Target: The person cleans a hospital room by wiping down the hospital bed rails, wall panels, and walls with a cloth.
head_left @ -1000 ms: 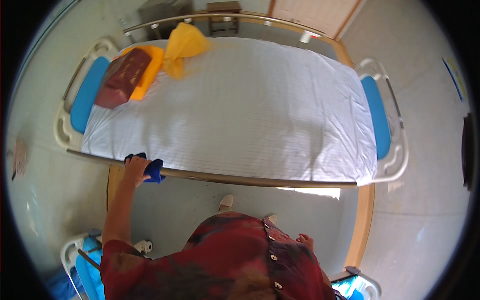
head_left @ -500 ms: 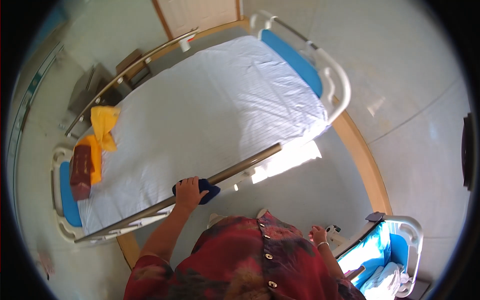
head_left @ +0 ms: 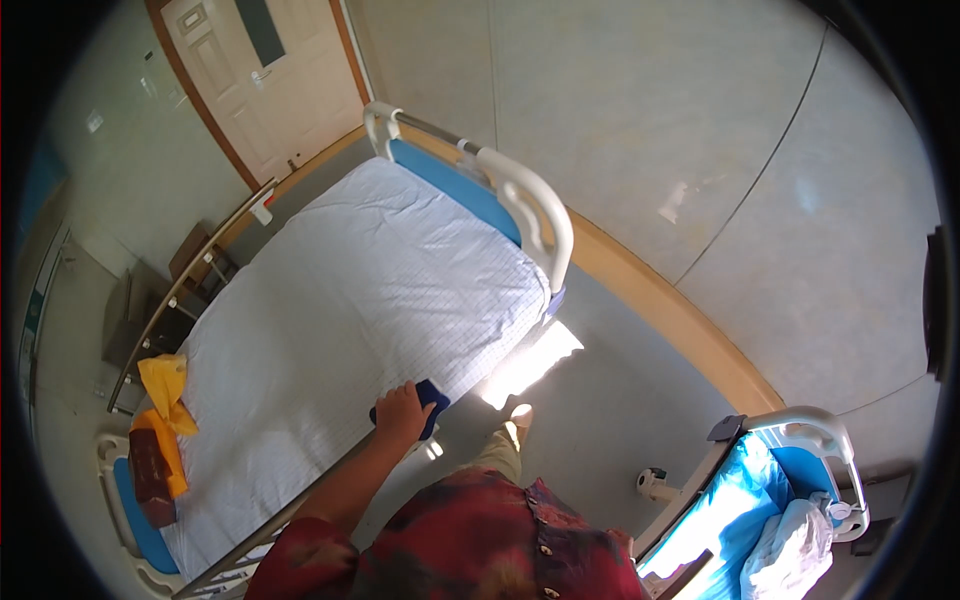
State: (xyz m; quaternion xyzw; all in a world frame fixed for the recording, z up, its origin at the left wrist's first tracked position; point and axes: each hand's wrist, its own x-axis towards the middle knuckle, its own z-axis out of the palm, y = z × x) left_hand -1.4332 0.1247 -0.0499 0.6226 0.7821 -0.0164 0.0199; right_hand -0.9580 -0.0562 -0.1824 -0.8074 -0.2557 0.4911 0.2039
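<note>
With my left hand [head_left: 400, 415] I grip a dark blue cloth [head_left: 433, 397], wrapped over the end of the bed's near side rail [head_left: 250, 545]. The fingers are closed and most of the cloth is under them. Beside the hand lies the bed's white, finely patterned sheet [head_left: 290, 290], a little wrinkled. My right hand is out of view.
A maroon box-shaped object [head_left: 150, 480] and yellow cloth [head_left: 163, 380] lie at the bed's left end. The bed's white-and-blue end board [head_left: 470, 190] stands near the wall. A second bed [head_left: 790, 440] with blue bedding is at lower right. A door [head_left: 265, 90] is at the back.
My left hand has slid with the cloth along the rail to its far end. I have stepped forward and my view has turned right. My right hand has left the view.
</note>
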